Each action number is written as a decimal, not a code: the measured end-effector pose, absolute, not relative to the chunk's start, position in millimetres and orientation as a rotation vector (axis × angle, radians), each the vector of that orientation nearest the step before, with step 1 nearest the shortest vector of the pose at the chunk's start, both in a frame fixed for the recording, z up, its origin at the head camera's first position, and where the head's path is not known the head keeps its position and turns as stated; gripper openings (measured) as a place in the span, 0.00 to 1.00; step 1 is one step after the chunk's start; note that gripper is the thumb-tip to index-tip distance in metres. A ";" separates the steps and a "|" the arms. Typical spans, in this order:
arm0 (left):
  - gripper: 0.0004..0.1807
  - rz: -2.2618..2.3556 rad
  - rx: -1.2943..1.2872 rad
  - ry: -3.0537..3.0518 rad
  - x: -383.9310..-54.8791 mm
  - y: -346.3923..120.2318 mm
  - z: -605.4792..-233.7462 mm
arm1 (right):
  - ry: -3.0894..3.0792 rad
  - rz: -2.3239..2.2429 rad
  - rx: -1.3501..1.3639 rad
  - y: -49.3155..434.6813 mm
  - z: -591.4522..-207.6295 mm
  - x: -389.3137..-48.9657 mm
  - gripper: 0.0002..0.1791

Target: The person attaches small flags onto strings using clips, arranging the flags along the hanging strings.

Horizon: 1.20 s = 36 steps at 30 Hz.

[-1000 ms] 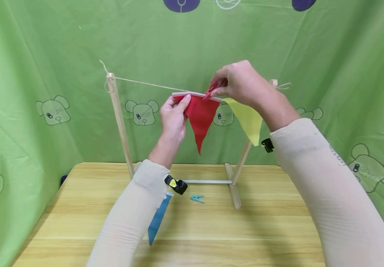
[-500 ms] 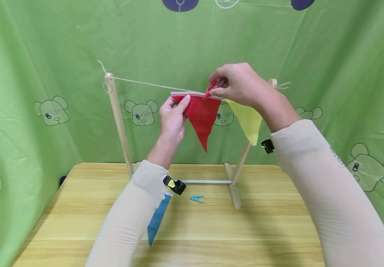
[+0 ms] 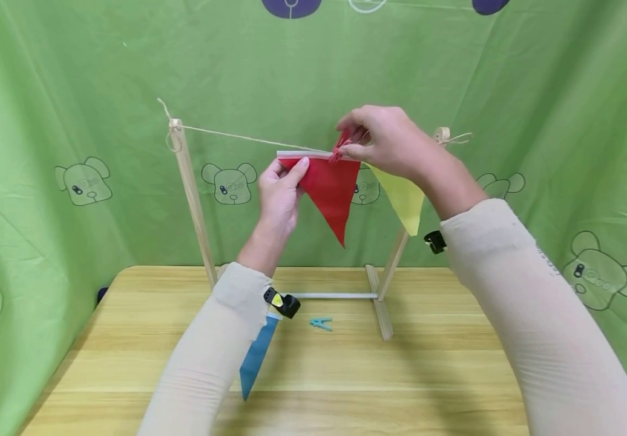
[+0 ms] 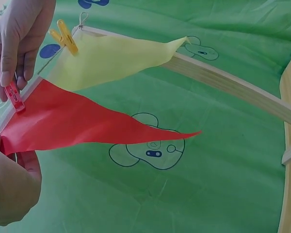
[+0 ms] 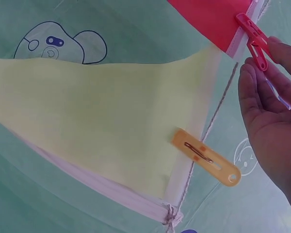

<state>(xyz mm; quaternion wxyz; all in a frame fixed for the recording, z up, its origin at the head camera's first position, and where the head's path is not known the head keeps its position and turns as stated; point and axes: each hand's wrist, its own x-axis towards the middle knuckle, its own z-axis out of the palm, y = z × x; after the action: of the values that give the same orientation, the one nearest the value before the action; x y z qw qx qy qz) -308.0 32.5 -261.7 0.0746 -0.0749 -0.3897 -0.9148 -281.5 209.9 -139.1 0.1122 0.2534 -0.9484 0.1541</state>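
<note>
My left hand (image 3: 282, 197) pinches the upper left corner of a red triangular pennant (image 3: 332, 188) between thumb and fingers, at its white top band. The pennant hangs point down in front of the string (image 3: 248, 139). My right hand (image 3: 390, 142) pinches a red clothespin (image 3: 339, 146), whose jaws sit over the band near the pennant's right corner. Beside it a yellow pennant (image 3: 400, 197) hangs on the string; the right wrist view shows an orange-yellow clothespin (image 5: 206, 156) on its band.
The string runs between two wooden posts (image 3: 192, 194) of a stand with a white crossbar (image 3: 330, 295). On the wooden table (image 3: 428, 375) lie a blue clothespin (image 3: 321, 324) and a blue pennant (image 3: 259, 357), partly behind my left sleeve. A green patterned curtain (image 3: 292, 72) hangs behind.
The red pennant's tip has swung to the right. Both hands keep their grips and have shifted only slightly in view, along with the whole scene.
</note>
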 end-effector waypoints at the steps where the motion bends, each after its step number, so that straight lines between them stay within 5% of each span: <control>1: 0.07 -2.745 -0.227 -1.171 -308.1 32.3 -262.3 | -2.782 0.457 0.743 209.8 -139.9 -281.5 0.24; 36: 0.10 -2.677 -0.239 -1.327 -309.0 24.4 -270.1 | -2.454 0.721 0.730 230.3 -162.1 -251.8 0.24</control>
<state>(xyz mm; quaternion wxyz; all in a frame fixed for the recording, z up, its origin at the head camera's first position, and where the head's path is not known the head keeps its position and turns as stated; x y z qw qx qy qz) -309.0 24.4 -270.1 0.0719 -0.0794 -0.4416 -0.8908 -251.8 230.3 -162.1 0.2386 0.2664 -0.8960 0.2633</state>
